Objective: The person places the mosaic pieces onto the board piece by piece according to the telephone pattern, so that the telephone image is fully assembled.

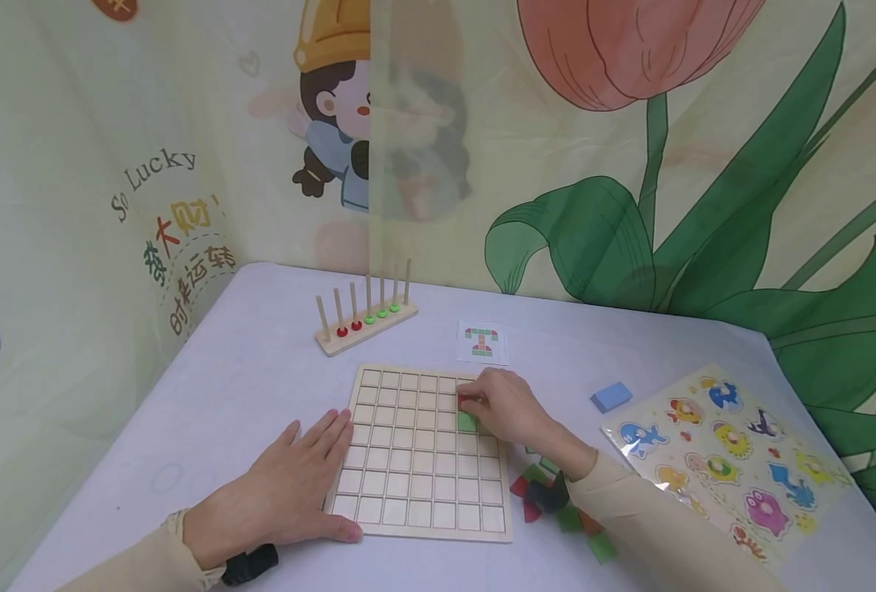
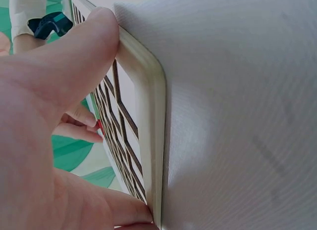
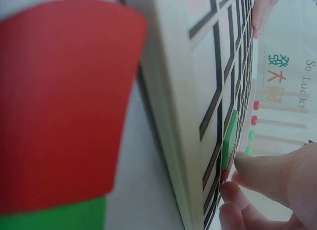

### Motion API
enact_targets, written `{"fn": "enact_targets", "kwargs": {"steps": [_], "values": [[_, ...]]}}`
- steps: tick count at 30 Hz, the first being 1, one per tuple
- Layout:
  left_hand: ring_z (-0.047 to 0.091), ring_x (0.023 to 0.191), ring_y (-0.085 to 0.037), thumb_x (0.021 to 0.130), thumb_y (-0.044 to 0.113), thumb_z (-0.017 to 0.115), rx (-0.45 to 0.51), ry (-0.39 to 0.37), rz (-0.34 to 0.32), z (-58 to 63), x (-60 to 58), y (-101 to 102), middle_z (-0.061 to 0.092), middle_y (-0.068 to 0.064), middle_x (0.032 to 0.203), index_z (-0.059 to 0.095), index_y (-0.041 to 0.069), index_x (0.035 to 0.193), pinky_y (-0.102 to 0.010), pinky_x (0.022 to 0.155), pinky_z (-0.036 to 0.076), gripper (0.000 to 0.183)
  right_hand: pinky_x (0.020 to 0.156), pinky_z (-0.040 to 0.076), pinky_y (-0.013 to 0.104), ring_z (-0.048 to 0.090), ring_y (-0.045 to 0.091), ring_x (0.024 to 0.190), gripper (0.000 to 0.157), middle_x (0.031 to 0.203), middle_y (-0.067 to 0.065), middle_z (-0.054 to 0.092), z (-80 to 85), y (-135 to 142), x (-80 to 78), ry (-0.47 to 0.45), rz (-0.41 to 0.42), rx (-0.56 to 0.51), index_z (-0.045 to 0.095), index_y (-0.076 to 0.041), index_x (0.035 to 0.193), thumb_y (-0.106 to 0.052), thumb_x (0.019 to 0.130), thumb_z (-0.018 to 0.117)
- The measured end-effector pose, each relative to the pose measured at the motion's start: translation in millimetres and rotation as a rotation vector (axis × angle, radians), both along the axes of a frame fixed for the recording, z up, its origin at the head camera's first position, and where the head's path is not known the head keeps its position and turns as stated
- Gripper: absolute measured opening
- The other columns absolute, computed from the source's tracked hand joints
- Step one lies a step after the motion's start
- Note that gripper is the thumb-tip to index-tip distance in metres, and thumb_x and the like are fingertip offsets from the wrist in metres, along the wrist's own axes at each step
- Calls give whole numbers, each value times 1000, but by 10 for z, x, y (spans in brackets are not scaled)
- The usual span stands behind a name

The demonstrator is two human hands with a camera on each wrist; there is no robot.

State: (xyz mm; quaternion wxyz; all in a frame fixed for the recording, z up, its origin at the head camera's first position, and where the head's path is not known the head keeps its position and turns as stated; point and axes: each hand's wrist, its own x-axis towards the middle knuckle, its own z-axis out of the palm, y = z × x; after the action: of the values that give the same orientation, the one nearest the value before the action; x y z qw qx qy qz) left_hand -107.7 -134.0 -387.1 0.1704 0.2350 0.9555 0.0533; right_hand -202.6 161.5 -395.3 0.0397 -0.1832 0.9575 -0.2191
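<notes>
A wooden grid board (image 1: 411, 464) lies flat on the white-covered table. My left hand (image 1: 275, 493) rests spread along its left side, thumb near the front corner and fingertips on the left edge; the left wrist view shows the thumb (image 2: 74, 62) across the rim. At the upper right of the grid, my right hand (image 1: 515, 411) pinches a small red piece (image 1: 462, 401) between thumb and fingers, which partly hide it. Just in front of it a green square tile (image 1: 467, 423) sits in a cell, seen also as the green tile (image 3: 229, 141) in the right wrist view.
Loose red and green pieces (image 1: 569, 518) lie right of the board, partly under the right wrist. Behind stand a peg rack (image 1: 367, 329) with red and green beads and a pattern card (image 1: 483, 355). A blue block (image 1: 611, 397) and a sticker sheet (image 1: 704, 460) are farther right.
</notes>
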Motion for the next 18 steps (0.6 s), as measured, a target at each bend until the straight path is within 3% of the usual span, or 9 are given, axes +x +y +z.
{"fn": "enact_targets", "kwargs": {"steps": [9,18], "values": [[22,159,-37,72,87,63,0,0,-2,9,-1,8,25,-20,169,28,-5,159,-69,120,23,132,70,49,29,60,17,89,31,100,4,74,70,209,58,16,-88,-51,76,-12,124,-18,93,74],[22,159,-38,73,85,65,19,-8,-2,14,3,-11,23,-21,169,27,-5,159,-70,120,22,131,69,50,24,61,16,91,29,100,2,73,35,618,269,14,-159,-18,78,-15,121,-16,92,76]]}}
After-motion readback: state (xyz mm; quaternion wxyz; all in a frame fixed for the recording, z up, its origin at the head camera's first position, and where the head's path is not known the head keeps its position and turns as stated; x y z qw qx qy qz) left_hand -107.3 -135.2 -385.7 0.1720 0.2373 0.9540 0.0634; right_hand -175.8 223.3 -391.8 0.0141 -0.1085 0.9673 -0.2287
